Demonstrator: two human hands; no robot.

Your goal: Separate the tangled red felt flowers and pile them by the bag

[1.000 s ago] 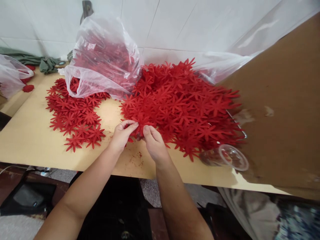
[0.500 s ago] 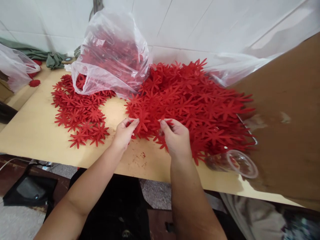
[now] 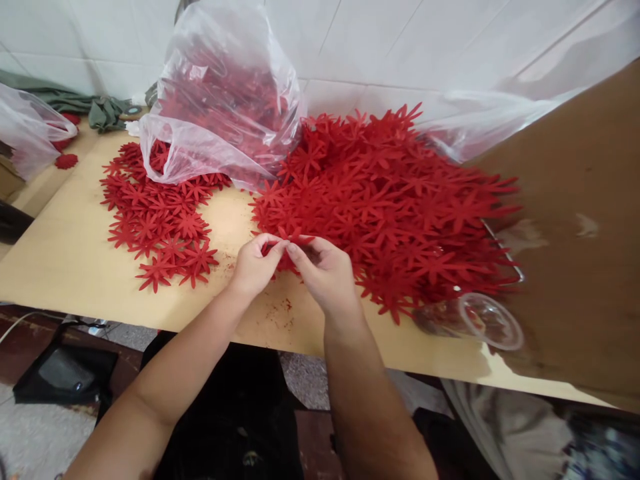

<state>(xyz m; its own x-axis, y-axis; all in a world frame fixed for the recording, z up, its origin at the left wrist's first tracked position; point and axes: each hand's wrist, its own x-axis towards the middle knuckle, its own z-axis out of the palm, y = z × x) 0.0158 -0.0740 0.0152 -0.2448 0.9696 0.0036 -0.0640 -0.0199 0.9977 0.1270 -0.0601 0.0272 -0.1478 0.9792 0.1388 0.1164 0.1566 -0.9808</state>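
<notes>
My left hand and my right hand meet at the fingertips over the table, in front of a large heap of red flower-shaped pieces. Both pinch red petals, which stick out above the fingers; whether this is one piece or two cannot be made out. Further left lies a smaller, flatter pile of red flower pieces. A clear plastic bag full of red pieces stands behind, between the two piles.
A clear plastic cup lies on its side at the right, near a large brown board. Another plastic bag and green cloth are at the far left. A tiled wall closes off the back.
My right hand has moved left, and its fingertips now meet those of my left hand. My left hand has shifted slightly right. The view has shifted a little.
</notes>
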